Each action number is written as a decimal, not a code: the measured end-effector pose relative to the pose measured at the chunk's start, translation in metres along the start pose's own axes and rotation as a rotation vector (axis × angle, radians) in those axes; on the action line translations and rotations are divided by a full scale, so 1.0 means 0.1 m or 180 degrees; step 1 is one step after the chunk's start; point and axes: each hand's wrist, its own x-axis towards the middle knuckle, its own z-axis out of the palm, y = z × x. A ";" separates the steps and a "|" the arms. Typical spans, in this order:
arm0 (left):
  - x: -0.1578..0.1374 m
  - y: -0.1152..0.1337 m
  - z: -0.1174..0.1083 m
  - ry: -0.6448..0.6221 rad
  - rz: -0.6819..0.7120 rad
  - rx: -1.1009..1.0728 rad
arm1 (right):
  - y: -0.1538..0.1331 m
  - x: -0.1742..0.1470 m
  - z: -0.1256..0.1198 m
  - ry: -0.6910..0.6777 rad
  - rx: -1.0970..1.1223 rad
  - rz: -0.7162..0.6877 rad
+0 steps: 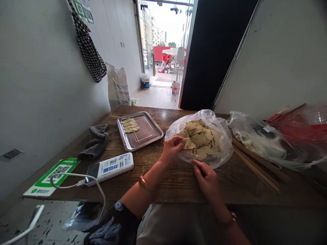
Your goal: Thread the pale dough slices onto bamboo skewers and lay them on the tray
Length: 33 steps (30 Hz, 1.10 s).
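Note:
My left hand (171, 148) is closed, pinching a thin, pale beige round slice (189, 143) at the near left edge of a clear plastic bag (224, 149). In the bag lies a heap of similar slices (200, 136); their exact kind is unclear. Just in front of the bag, my right hand (207, 176) is closed with thumb and forefinger together; what it pinches is too small to make out. Farther left, a metal tray (150, 131) holds several folded slices (129, 125) threaded on thin sticks, one bare stick end (136, 136) pointing toward me.
Bamboo sticks (258, 168) lie right of the bag, beside plastic bags (268, 143) and red packaging (306, 124). On the left are a dark grey cloth (95, 143), a white power bank (112, 167) with a cable, and a green QR-code card (55, 177). The wooden table (163, 187) ends near me.

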 end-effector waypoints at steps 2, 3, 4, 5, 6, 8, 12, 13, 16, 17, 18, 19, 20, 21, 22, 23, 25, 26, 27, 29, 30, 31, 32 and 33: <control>0.01 -0.01 0.00 0.0023 0.0140 0.0223 | -0.02 0.01 0.00 0.0005 -0.0024 0.0030; 0.01 -0.02 0.00 0.0043 0.0206 0.0308 | -0.02 0.01 0.00 0.0001 -0.0031 0.0045; 0.01 -0.02 0.00 0.0078 0.0265 0.0369 | -0.03 0.01 -0.01 -0.0014 -0.0036 0.0058; 0.01 -0.02 0.00 0.0121 0.0312 0.0415 | -0.03 0.01 -0.01 -0.0028 -0.0042 0.0068; 0.01 -0.02 0.00 0.0159 0.0347 0.0457 | -0.03 0.00 -0.01 -0.0037 -0.0050 0.0087; -0.01 -0.02 0.01 0.0194 0.0393 0.0564 | -0.01 -0.02 -0.02 -0.0041 -0.0085 0.0164; -0.04 -0.04 0.03 0.0064 0.0428 0.0773 | 0.05 -0.06 -0.04 -0.0048 -0.0196 0.0455; -0.04 -0.05 0.04 0.0034 0.0413 0.0785 | 0.07 -0.06 -0.04 -0.0068 -0.0215 0.0526; -0.09 -0.07 0.08 -0.0126 0.0342 0.0784 | 0.11 -0.07 -0.05 -0.0110 -0.0200 0.0687; -0.11 -0.07 0.09 -0.0212 0.0316 0.0765 | 0.12 -0.08 -0.05 -0.0089 -0.0174 0.0719; -0.13 -0.07 0.10 -0.0324 0.0286 0.0728 | 0.12 -0.09 -0.05 -0.0032 -0.0154 0.0744; -0.15 -0.06 0.11 -0.0451 0.0252 0.0667 | 0.13 -0.09 -0.05 0.0041 -0.0144 0.0758; -0.17 -0.06 0.12 -0.0585 0.0211 0.0588 | 0.13 -0.10 -0.05 0.0120 -0.0148 0.0756; -0.18 -0.05 0.12 -0.0713 0.0161 0.0497 | 0.12 -0.10 -0.06 0.0197 -0.0167 0.0739; -0.19 -0.04 0.12 -0.0811 0.0100 0.0401 | 0.11 -0.11 -0.06 0.0250 -0.0195 0.0713; -0.19 -0.03 0.12 -0.0866 0.0026 0.0305 | 0.10 -0.11 -0.07 0.0273 -0.0225 0.0683; -0.18 -0.02 0.10 -0.0887 -0.0145 0.0143 | 0.06 -0.11 -0.08 0.0237 -0.0256 0.0615; -0.18 -0.01 0.09 -0.0904 -0.0211 0.0104 | 0.04 -0.11 -0.08 0.0204 -0.0258 0.0582; -0.17 0.00 0.08 -0.0943 -0.0252 0.0102 | 0.02 -0.11 -0.08 0.0165 -0.0256 0.0551; -0.16 0.01 0.06 -0.1064 -0.0271 0.0182 | -0.01 -0.09 -0.08 0.0135 -0.0259 0.0503; -0.16 0.03 0.05 -0.1113 -0.0260 0.0234 | -0.02 -0.09 -0.08 0.0130 -0.0255 0.0491; -0.16 0.04 0.04 -0.1124 -0.0251 0.0266 | -0.02 -0.08 -0.08 0.0109 -0.0228 0.0482; -0.15 0.05 0.04 -0.1091 -0.0253 0.0255 | -0.03 -0.08 -0.08 0.0068 -0.0180 0.0472; -0.15 0.07 0.03 -0.1021 -0.0249 0.0208 | -0.03 -0.08 -0.07 0.0006 -0.0115 0.0456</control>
